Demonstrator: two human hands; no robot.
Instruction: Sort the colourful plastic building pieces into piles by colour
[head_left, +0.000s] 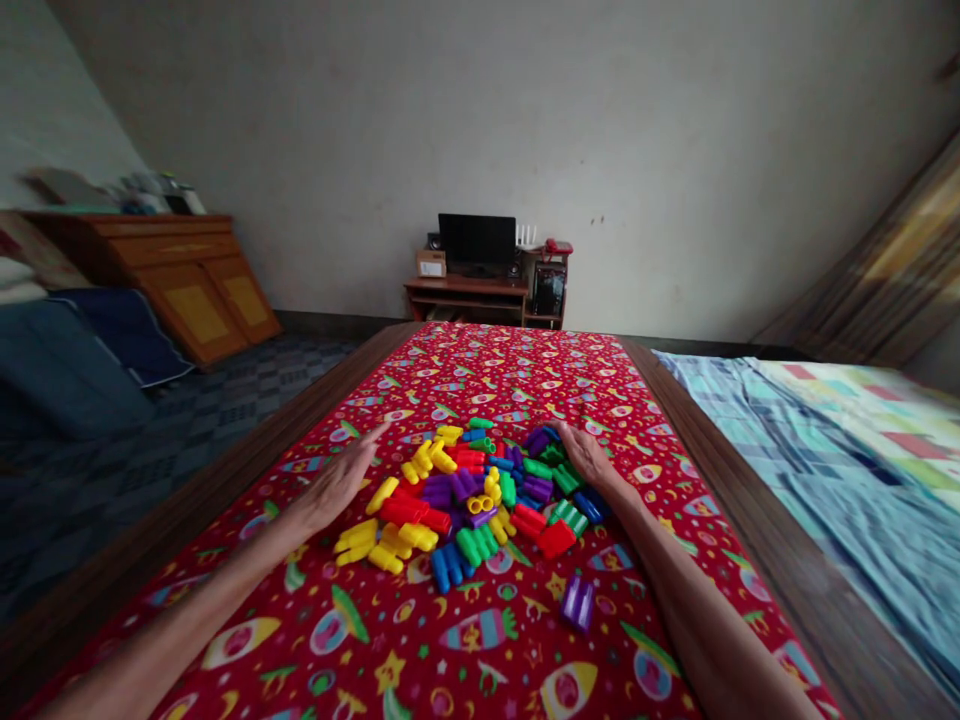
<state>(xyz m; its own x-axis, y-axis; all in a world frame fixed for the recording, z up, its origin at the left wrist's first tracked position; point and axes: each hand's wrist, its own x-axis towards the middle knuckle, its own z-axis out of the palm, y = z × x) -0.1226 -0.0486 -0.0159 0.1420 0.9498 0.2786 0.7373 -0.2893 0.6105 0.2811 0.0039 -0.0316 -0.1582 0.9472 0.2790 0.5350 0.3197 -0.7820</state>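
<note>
A loose heap of plastic building blocks (463, 488) in yellow, red, blue, green and purple lies on the red patterned cloth. My left hand (341, 487) is at the left side of the heap, fingers stretched out and nothing in it, nearest the yellow blocks (385, 493). On the other side, my right hand (585, 452) rests against the heap's right edge with its fingers extended, beside green blocks (555, 466) and purple ones. Its fingertips lie close to a dark blue block. One purple block (578, 603) sits apart, nearer to me.
The red cloth (480, 640) covers a long wooden-edged surface (697, 440). A bed with blue sheets (817, 480) stands on the right. At the far wall is a desk (465, 288) with a monitor (478, 240). A wooden cabinet (187, 290) is on the left.
</note>
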